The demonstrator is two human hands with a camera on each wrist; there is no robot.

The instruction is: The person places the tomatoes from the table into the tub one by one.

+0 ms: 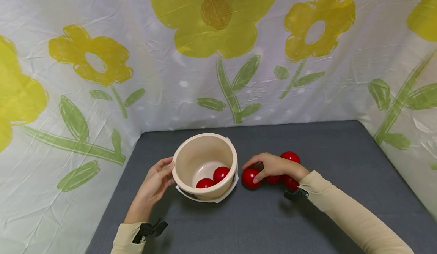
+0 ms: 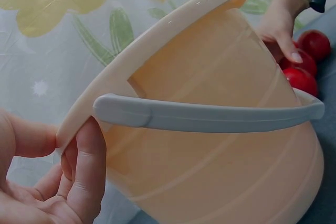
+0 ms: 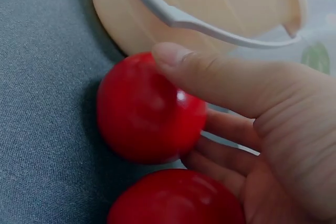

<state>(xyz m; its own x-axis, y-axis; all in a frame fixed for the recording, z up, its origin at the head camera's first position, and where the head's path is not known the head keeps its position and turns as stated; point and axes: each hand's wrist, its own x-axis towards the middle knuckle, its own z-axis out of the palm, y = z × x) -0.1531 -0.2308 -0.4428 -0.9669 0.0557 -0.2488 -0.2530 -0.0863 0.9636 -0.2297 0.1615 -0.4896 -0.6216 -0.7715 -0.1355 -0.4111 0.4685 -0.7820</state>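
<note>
A cream bucket (image 1: 195, 153) tilts toward me in the head view, with two red balls (image 1: 221, 173) lying inside it. My left hand (image 1: 157, 180) pinches its rim at the left side, thumb on the outer lip and fingers curled beneath. The bucket's pale grey handle (image 2: 210, 118) hangs down across its side. To the right of the bucket, my right hand (image 1: 271, 164) grips another red ball (image 3: 147, 114), thumb on its top and fingers around the far side. That ball sits close over the dark table. A second ball (image 3: 176, 200) lies right beside it, under my palm.
Several red balls (image 1: 291, 156) cluster behind and below my right wrist. The dark grey tabletop (image 1: 239, 227) spreads toward me. A white cloth (image 1: 164, 94) with yellow flowers hangs behind the table and along both sides.
</note>
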